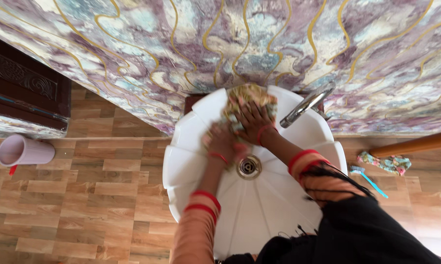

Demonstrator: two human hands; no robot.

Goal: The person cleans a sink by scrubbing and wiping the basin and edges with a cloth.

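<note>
1. Closest to the camera are two arms in peach sleeves with red bangles, reaching up into a white scalloped sink (pixel 191 171) from the bottom edge of the view.
2. The left hand (pixel 221 143) sits low in the basin, fingers (pixel 211 136) curled loosely and pressed down on the lower end of a patterned cloth (pixel 249 95). Bit blurry, so I can't tell how tight the hold is.
3. Just below and to the right of those left fingers is the metal drain (pixel 248 166), pretty much touching the heel of the hand.
4. The right hand (pixel 253 121) is a little further up, fingers (pixel 244 110) spread wide and flat on top of the cloth, palm down, not pinching anything.
5. The cloth itself is bunched up under both hands against the far wall of the sink, sticking out beyond the right fingertips up to the rim.
6. To the right of the right fingers, a chrome tap (pixel 308 103) angles in over the basin, near but not touching the hand.
7. Well off from the fingers on the wood-look floor: a lilac plastic mug (pixel 24 150) lying on its side far left, and a blue brush (pixel 368 178) plus a floral rag (pixel 385 163) far right.
8. Beyond everything, a marbled purple wall with gold veins (pixel 230 44).
</note>
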